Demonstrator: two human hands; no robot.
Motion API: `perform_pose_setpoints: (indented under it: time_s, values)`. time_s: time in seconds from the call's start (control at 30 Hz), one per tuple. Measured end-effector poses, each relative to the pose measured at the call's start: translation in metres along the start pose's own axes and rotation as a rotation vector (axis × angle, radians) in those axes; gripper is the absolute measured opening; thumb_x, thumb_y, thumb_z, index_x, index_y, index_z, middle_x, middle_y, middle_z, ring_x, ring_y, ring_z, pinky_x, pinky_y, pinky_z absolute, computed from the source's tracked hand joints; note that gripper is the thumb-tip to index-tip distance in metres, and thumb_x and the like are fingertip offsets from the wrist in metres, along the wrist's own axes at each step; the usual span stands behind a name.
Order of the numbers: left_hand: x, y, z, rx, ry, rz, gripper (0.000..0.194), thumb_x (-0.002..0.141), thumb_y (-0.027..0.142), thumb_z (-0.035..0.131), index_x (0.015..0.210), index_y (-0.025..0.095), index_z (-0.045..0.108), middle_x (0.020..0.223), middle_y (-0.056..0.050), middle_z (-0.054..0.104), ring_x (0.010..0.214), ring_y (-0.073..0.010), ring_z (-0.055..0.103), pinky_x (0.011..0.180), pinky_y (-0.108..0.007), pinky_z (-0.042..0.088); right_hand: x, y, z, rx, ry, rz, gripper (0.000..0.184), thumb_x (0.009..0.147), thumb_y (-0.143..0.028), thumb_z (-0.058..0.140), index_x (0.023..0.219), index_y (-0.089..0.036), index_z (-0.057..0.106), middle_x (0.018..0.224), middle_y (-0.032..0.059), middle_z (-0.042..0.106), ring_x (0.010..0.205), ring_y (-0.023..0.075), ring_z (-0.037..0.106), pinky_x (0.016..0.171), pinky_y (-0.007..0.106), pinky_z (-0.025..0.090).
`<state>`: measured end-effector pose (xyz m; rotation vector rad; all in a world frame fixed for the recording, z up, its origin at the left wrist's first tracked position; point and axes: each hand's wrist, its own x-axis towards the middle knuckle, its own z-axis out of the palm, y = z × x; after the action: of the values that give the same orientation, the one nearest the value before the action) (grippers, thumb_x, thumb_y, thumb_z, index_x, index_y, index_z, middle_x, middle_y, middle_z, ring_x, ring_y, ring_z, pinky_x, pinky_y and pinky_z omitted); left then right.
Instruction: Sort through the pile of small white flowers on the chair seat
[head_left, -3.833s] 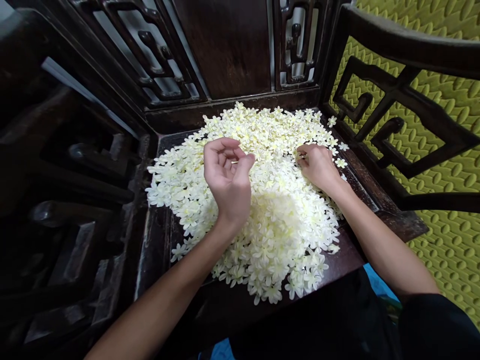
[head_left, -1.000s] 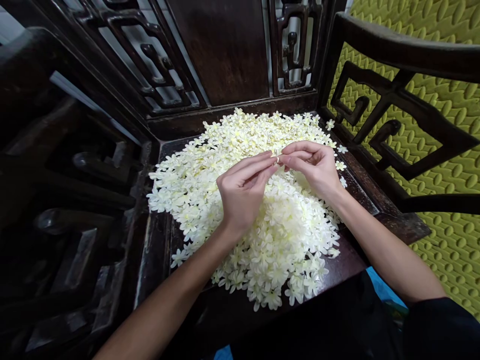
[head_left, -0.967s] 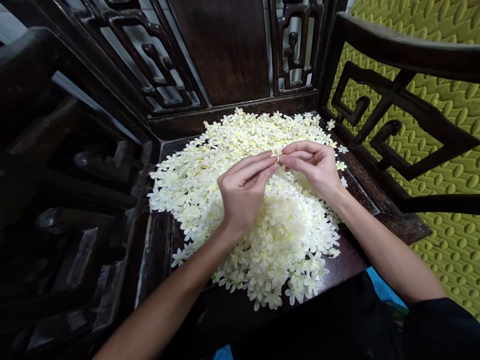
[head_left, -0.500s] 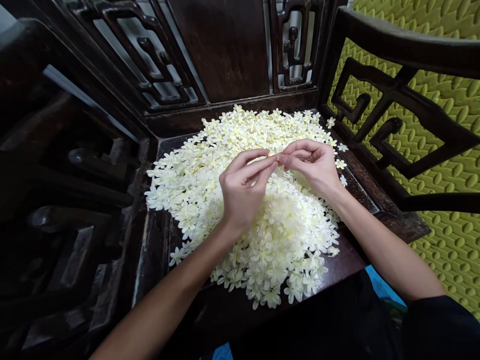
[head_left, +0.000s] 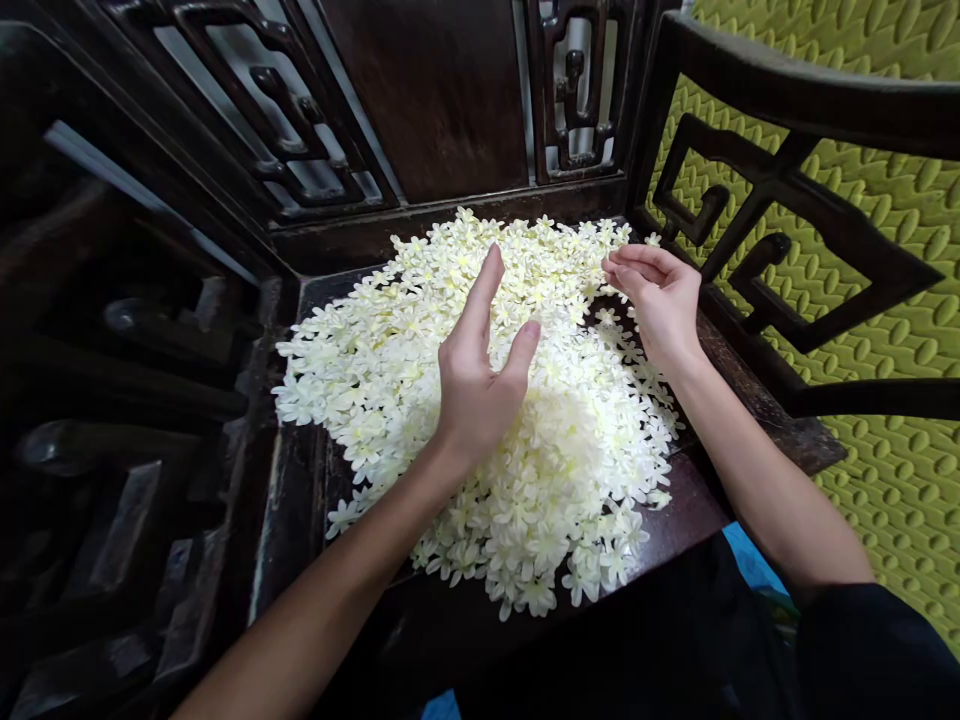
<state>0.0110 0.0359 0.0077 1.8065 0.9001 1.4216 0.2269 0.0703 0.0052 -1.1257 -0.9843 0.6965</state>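
Note:
A broad heap of small white and pale-yellow flowers (head_left: 397, 340) covers most of the dark wooden chair's seat (head_left: 690, 510). Over the middle of the heap is my left hand (head_left: 480, 385), open, its thumb and index finger spread apart with nothing seen between them. Toward the heap's back right edge is my right hand (head_left: 664, 300), fingertips pressed together. Whatever those fingertips may hold is too small or hidden to make out. Just below them a dark patch shows among the flowers.
A carved wooden backrest (head_left: 427, 100) rises behind the heap. An openwork armrest (head_left: 780, 190) stands at the right, and another dark carved armrest (head_left: 150, 420) at the left. Beyond the right one is a yellow-green quilted cover (head_left: 892, 480).
My hands were together with fingertips meeting over the heap, pinching a tiny pale thing. Now they are apart: the left has opened, and the right has moved right and away from me.

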Motion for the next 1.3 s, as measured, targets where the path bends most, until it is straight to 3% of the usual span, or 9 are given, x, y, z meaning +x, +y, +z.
perform_pose_setpoints:
  time_s: [0.07, 0.2, 0.37, 0.5, 0.63, 0.73, 0.8, 1.1, 1.3]
  values:
    - [-0.001, 0.0, 0.0, -0.016, 0.003, 0.003, 0.07, 0.09, 0.016, 0.065, 0.154, 0.037, 0.044, 0.164, 0.0, 0.042, 0.155, -0.0288, 0.034, 0.129, -0.055, 0.028, 0.005, 0.006, -0.009, -0.322, 0.01, -0.113, 0.009, 0.078, -0.017, 0.072, 0.087, -0.019, 0.071, 0.095, 0.0092, 0.075, 0.09, 0.0236, 0.071, 0.089, 0.044, 0.06]
    - [-0.001, 0.001, 0.0, -0.017, 0.018, -0.013, 0.061, 0.091, 0.018, 0.066, 0.148, 0.034, 0.051, 0.156, -0.004, 0.053, 0.151, -0.0286, 0.043, 0.128, -0.054, 0.032, 0.006, 0.013, -0.019, -0.867, -0.18, -0.059, 0.011, 0.077, -0.025, 0.076, 0.078, -0.018, 0.068, 0.08, 0.0102, 0.07, 0.079, 0.0261, 0.062, 0.082, 0.049, 0.053]
    - [-0.001, 0.002, 0.002, -0.024, 0.045, -0.025, 0.047, 0.09, 0.021, 0.069, 0.136, 0.029, 0.061, 0.146, -0.006, 0.062, 0.143, -0.0252, 0.053, 0.126, -0.048, 0.038, 0.001, 0.016, -0.017, -1.131, -0.253, -0.025, 0.012, 0.075, -0.017, 0.077, 0.083, -0.016, 0.068, 0.082, 0.0074, 0.068, 0.094, 0.031, 0.061, 0.098, 0.061, 0.04]
    - [0.0, 0.003, 0.003, -0.066, 0.056, -0.024, 0.037, 0.089, 0.018, 0.07, 0.125, 0.027, 0.065, 0.133, -0.006, 0.068, 0.132, -0.0222, 0.062, 0.12, -0.045, 0.046, 0.001, 0.012, -0.014, -0.975, -0.203, -0.066, 0.017, 0.073, -0.014, 0.079, 0.084, -0.016, 0.066, 0.082, 0.005, 0.067, 0.08, 0.0228, 0.061, 0.089, 0.05, 0.047]
    - [0.0, 0.005, 0.004, -0.077, 0.069, -0.044, 0.031, 0.089, 0.02, 0.07, 0.119, 0.025, 0.066, 0.125, -0.007, 0.07, 0.122, -0.022, 0.067, 0.113, -0.044, 0.053, -0.003, -0.004, -0.006, -0.431, -0.185, -0.034, 0.027, 0.068, -0.027, 0.088, 0.084, -0.018, 0.067, 0.089, 0.005, 0.071, 0.071, 0.0175, 0.064, 0.069, 0.035, 0.056]
    - [0.0, 0.004, 0.004, -0.1, 0.049, -0.079, 0.036, 0.087, 0.022, 0.073, 0.122, 0.024, 0.067, 0.124, -0.008, 0.072, 0.119, -0.0228, 0.069, 0.108, -0.044, 0.057, -0.011, -0.016, 0.004, 0.017, -0.315, 0.056, 0.035, 0.063, -0.033, 0.094, 0.086, -0.02, 0.07, 0.095, 0.0035, 0.076, 0.079, 0.0172, 0.073, 0.08, 0.034, 0.063]
    - [0.0, 0.003, 0.003, -0.145, 0.011, -0.109, 0.041, 0.084, 0.024, 0.077, 0.124, 0.024, 0.068, 0.125, -0.008, 0.073, 0.119, -0.0234, 0.07, 0.108, -0.045, 0.057, -0.02, -0.02, 0.012, 0.143, -0.385, 0.08, 0.031, 0.065, -0.033, 0.094, 0.081, -0.019, 0.072, 0.097, 0.0035, 0.078, 0.081, 0.0158, 0.074, 0.084, 0.033, 0.064]
    - [-0.003, 0.002, 0.002, -0.214, 0.093, -0.134, 0.038, 0.082, 0.025, 0.082, 0.119, 0.022, 0.076, 0.121, -0.007, 0.077, 0.11, -0.0238, 0.075, 0.107, -0.044, 0.06, -0.041, -0.023, 0.026, 0.17, -0.482, 0.013, 0.016, 0.081, -0.033, 0.084, 0.089, -0.02, 0.08, 0.101, 0.0051, 0.08, 0.086, 0.0147, 0.075, 0.084, 0.03, 0.064]
    - [-0.004, 0.001, 0.004, -0.191, 0.073, -0.124, 0.038, 0.083, 0.028, 0.081, 0.121, 0.023, 0.076, 0.122, -0.007, 0.076, 0.113, -0.0255, 0.074, 0.107, -0.047, 0.059, -0.04, -0.023, 0.026, 0.182, -0.461, 0.004, 0.02, 0.074, -0.031, 0.09, 0.087, -0.021, 0.078, 0.1, 0.0047, 0.08, 0.09, 0.0173, 0.075, 0.089, 0.033, 0.064]
